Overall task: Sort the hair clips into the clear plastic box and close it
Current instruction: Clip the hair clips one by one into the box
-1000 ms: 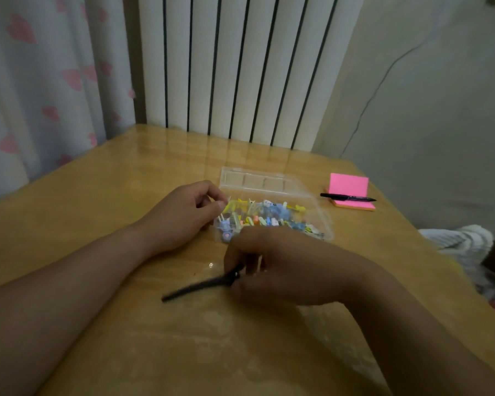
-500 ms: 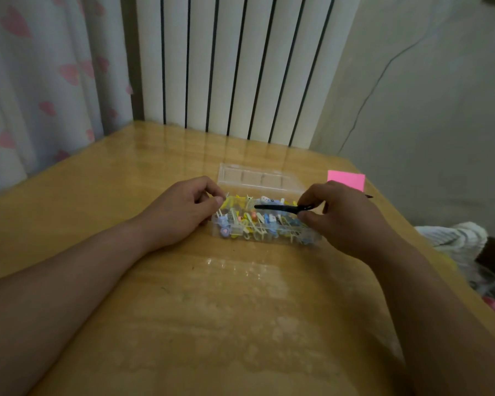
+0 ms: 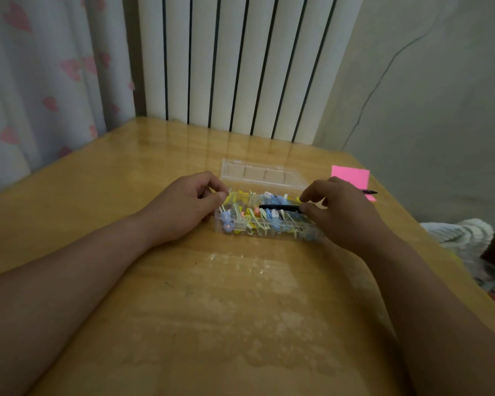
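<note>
1. Work surface: I see a glossy wooden table. A white radiator stands behind its far edge and a curtain with pink hearts hangs at the far left.

2. Task item: the clear plastic box sits at mid-table, long side running left to right. Its lid is open and lies back flat on the far side. The box holds a dense mix of small coloured hair clips in yellow, blue, pink and white.

3. Right hand: it is at the right end of the box. Thumb and forefinger pinch one end of a long black hair clip, which lies level across the top of the coloured clips and points left.

4. Left hand: it is at the left end of the box, fingers curled, thumb and forefinger tips meeting at the box's far-left corner. I cannot tell whether they pinch the rim, a clip, or nothing.

5. Other items: a pink pad of sticky notes lies to the far right of the box, and a dark pen rests across its near edge.
</note>
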A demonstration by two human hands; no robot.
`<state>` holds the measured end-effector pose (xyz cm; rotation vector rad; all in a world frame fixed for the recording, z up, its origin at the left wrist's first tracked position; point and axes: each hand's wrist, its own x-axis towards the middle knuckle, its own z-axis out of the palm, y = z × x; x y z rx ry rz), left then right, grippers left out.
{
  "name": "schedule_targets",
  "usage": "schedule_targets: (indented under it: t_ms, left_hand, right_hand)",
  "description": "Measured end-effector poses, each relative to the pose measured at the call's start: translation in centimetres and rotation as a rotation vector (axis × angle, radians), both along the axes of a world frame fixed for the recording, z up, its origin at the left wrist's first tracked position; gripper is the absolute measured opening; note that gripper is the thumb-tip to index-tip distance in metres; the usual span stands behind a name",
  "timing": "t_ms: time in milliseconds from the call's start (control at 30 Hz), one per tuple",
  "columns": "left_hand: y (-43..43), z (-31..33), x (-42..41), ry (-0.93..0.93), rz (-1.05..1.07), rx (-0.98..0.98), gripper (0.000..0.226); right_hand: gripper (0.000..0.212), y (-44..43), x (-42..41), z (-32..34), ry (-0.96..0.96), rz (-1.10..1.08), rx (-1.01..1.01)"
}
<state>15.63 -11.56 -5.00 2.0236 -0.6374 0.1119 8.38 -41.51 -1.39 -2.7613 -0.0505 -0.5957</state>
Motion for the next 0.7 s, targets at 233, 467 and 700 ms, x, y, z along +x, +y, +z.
schedule_targets:
  t_ms: [233,467,700]
  left_hand:
    - [0.0,0.1,-0.1,0.003,0.007,-0.009,0.008]
    - [0.1,0.0,-0.1,0.016,0.018,-0.034,0.025]
    - [0.2,-0.6,0.7,0.045,0.081,-0.048,0.040]
  right_hand:
    - [0.011,0.0,0.2,-0.4,-0.007,-0.042,0.069]
    - [0.017,-0.9,1.0,-0.8,-0.168,-0.144,0.320]
    - [0.039,-1.9,2.0,-2.6,0.030,-0.205,0.494]
